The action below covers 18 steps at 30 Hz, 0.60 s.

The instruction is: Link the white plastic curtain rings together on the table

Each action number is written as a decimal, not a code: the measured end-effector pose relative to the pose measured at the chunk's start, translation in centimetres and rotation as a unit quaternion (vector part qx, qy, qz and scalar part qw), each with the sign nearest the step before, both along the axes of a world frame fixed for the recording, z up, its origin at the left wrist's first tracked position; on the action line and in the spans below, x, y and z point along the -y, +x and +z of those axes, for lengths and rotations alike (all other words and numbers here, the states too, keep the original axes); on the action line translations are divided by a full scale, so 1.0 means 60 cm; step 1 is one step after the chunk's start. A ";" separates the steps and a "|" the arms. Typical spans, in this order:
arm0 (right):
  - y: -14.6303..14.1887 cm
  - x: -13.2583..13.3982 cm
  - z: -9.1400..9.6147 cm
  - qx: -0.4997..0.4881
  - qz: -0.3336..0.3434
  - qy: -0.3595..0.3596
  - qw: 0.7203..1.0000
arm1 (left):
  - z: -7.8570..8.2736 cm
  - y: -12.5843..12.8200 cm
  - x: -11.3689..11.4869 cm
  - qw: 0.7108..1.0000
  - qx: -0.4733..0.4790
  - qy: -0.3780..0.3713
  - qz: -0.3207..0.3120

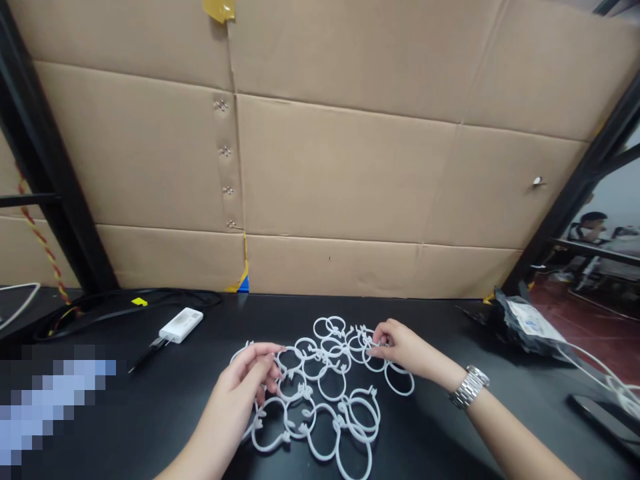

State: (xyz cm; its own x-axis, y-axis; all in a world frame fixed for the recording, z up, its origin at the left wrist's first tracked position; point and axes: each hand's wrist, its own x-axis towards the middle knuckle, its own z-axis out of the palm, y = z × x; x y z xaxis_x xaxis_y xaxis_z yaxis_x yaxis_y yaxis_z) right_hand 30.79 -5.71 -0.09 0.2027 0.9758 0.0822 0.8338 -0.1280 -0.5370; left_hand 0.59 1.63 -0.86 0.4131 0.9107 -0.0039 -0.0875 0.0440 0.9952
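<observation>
Several white plastic curtain rings (333, 399) with small knobbed ends lie in a loose, overlapping group on the black table. At the right side of the group, my right hand (394, 343) is closed, its thumb and forefinger pinched on a ring. Which part of that ring they grip is mostly hidden by the fingers. My left hand (253, 373) hovers over the left side of the group, fingers loosely bent and apart. It covers parts of a few rings, and I see nothing held in it.
A white adapter box (181, 325) with a dark cable stands at the left. A black plastic package (533, 323) and a dark flat device (603, 423) lie at the right. A cardboard panel (340, 173) closes off the back between black posts. Beyond it at far right sits a person.
</observation>
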 end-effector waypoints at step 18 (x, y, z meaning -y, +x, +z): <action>0.052 0.028 0.040 -0.004 0.008 -0.170 0.985 | -0.034 -0.010 0.011 0.825 -0.312 0.467 -0.061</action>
